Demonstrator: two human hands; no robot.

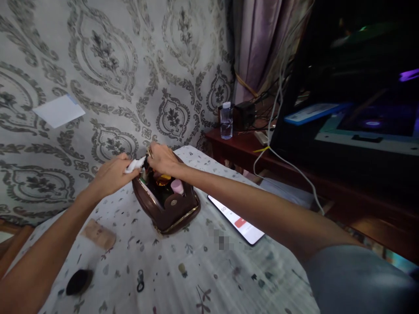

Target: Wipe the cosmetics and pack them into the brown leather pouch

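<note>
A brown bag (165, 218) with a gold zipper lies unzipped on the patterned sheet (157, 270). My left hand (114, 175), at the bag's far left edge, pinches a crumpled white tissue or cloth (135, 165). Over the bag's far end, my right hand (162, 159) is closed, its fingertips around something dark and gold that I cannot make out. Inside the bag sit a pink-capped container (177, 186) and a shiny amber item (163, 179). The bag's far contents are hidden by my hands.
Right of the bag lies a lit phone (244, 224). A tan tube-like item (99, 234) and a black round object (77, 281) rest at the left. On the reddish wooden desk (212, 136) stands a clear bottle (226, 122), with a white cable (294, 168) hanging down. Patterned wall covering rises behind.
</note>
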